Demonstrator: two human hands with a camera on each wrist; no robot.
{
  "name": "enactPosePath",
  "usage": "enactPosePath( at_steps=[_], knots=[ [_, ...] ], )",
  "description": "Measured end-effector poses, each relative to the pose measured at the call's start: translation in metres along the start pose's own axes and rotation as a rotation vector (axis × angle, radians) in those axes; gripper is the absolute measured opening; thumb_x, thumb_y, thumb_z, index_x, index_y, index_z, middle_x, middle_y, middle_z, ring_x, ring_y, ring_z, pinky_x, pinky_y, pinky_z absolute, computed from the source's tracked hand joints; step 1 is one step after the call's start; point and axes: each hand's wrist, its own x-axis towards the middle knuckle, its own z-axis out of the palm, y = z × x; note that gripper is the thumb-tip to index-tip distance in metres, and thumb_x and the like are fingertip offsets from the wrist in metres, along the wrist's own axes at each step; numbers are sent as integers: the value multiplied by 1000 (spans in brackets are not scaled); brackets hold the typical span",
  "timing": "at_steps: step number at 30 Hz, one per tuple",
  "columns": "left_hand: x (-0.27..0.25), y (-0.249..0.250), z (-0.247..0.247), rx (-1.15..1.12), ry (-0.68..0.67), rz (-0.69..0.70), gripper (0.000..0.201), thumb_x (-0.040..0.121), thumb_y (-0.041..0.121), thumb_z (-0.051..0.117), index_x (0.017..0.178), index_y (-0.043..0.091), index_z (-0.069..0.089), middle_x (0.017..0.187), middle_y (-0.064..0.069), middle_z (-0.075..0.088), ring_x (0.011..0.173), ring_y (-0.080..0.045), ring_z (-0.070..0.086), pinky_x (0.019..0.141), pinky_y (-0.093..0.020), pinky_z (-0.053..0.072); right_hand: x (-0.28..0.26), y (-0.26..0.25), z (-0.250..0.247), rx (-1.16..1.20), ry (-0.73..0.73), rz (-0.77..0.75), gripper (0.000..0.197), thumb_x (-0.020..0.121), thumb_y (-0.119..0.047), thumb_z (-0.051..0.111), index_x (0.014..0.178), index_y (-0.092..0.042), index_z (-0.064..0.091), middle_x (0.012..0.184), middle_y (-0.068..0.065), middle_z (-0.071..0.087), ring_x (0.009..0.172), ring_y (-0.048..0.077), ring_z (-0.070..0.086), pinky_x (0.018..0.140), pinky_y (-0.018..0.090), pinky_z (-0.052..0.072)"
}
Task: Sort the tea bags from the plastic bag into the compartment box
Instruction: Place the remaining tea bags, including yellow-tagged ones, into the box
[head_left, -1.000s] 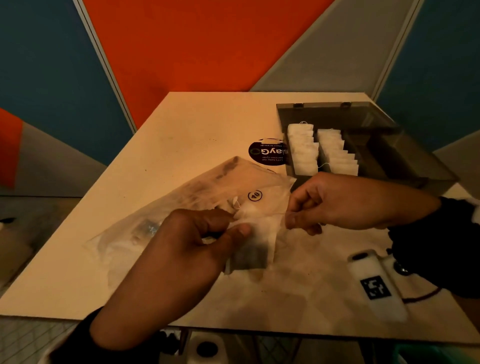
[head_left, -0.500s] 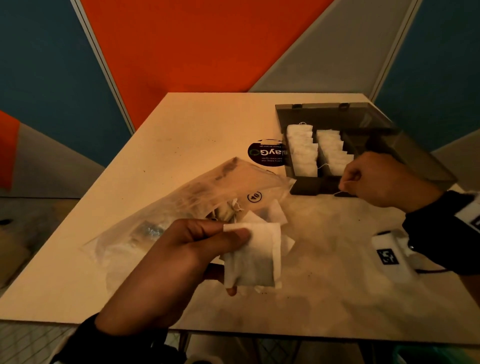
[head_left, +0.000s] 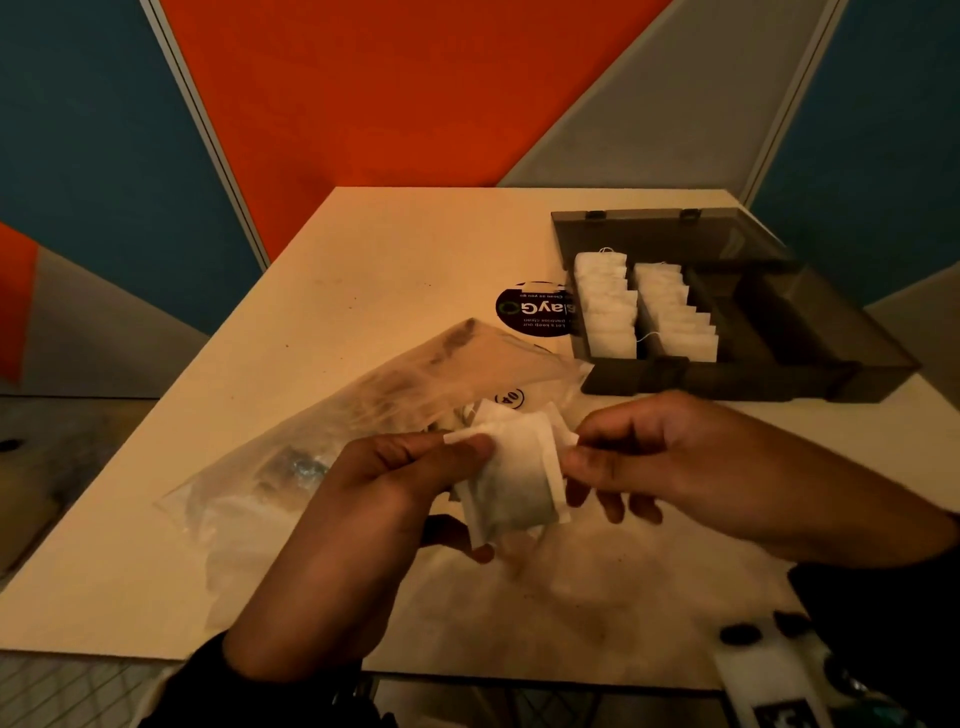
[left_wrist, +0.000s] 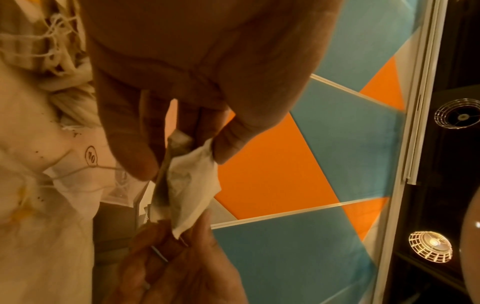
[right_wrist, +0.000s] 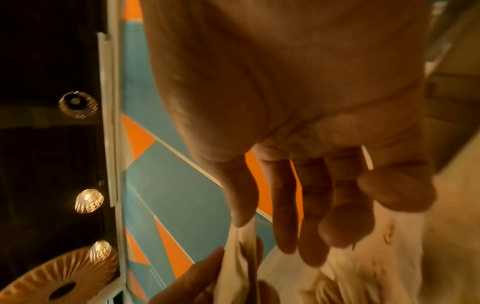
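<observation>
Over the table's near edge, the left hand (head_left: 384, 483) pinches a small stack of white paper tea bags (head_left: 519, 480); the right hand (head_left: 644, 457) nips its upper corner. Light, limp, tearable paper, so best held by the sealed edges

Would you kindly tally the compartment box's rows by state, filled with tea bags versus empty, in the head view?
Rows filled with tea bags: 2
Rows showing empty in the compartment box: at least 2, too dark for an exact count
Total: at least 4
</observation>
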Motion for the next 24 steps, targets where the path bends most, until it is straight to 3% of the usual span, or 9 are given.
enactPosePath(
  at_steps=[3, 5, 8, 11, 13, 15, 17, 19, 24],
  knots=[
    [-1, 0, 2, -15, -6, -10, 27, 72, 24, 64, 82, 3, 79, 91, -18, 74, 77, -31, 66, 52, -32, 53, 2, 5, 9, 133, 29, -15, 14, 87, -29, 62, 83, -24, 74, 69, -5, 68, 59, 5, 56, 61, 23, 49],
    [-1, -1, 4, -17, 1, -27, 25, 74, 23, 65, 81, 4, 79, 91, -16, 75, 81, -34, 67, 52, -33, 53, 1, 5, 11, 207, 70, -10, 10, 83, -26, 65, 81, -21, 74, 69, -4, 68, 58, 4, 57, 59, 20, 49],
    [0, -2, 4, -1, 47, -69, 20, 85, 15, 63, 79, 7, 80, 88, -13, 75, 85, -37, 69, 53, -34, 55, -1, 6, 4, 285, 212, 13, 11, 82, -24, 65, 77, -18, 74, 67, 2, 66, 59, 7, 59, 60, 27, 47],
    [2, -5, 6, 44, 110, -99, 24, 90, 15, 62, 75, 8, 79, 88, -16, 74, 86, -37, 69, 52, -32, 55, -7, 9, -12, 378, 354, 49, 8, 75, -21, 67, 70, -19, 74, 73, 7, 70, 71, 21, 63, 63, 34, 47],
    [3, -9, 8, 94, 138, -103, 27, 91, 19, 62, 73, 9, 79, 88, -20, 72, 85, -40, 67, 53, -32, 55, -13, 7, -21, 448, 313, 43, 9, 60, -28, 72, 63, -19, 73, 74, 4, 71, 77, 29, 64, 60, 34, 48],
    [4, -10, 13, 119, 131, -109, 29, 93, 21, 60, 74, 10, 79, 86, -19, 73, 84, -39, 68, 54, -33, 56, -20, 3, -21, 437, 177, 40, 21, 51, -32, 83, 66, -20, 75, 74, 2, 71, 70, 22, 67, 55, 29, 50],
    [4, -8, 17, 119, 94, -112, 29, 94, 22, 58, 78, 12, 79, 85, -17, 73, 81, -34, 69, 54, -34, 55, -23, 0, -15, 329, 43, 47, 15, 64, -36, 81, 70, -23, 76, 73, 2, 70, 63, 16, 64, 57, 26, 50],
    [2, -4, 21, 111, 29, -98, 29, 95, 18, 54, 81, 13, 80, 86, -16, 74, 80, -33, 69, 54, -34, 55, -22, -2, -6, 219, 4, 50, 18, 75, -42, 72, 72, -25, 74, 70, 6, 69, 60, 14, 59, 61, 26, 47],
    [-1, 0, 24, 26, 16, -69, 28, 93, 16, 54, 82, 16, 80, 87, -15, 74, 82, -36, 70, 53, -38, 53, -9, -2, 7, 68, 170, 64, 15, 83, -37, 65, 73, -27, 72, 62, 5, 69, 55, 11, 57, 60, 27, 46]
  ],
)
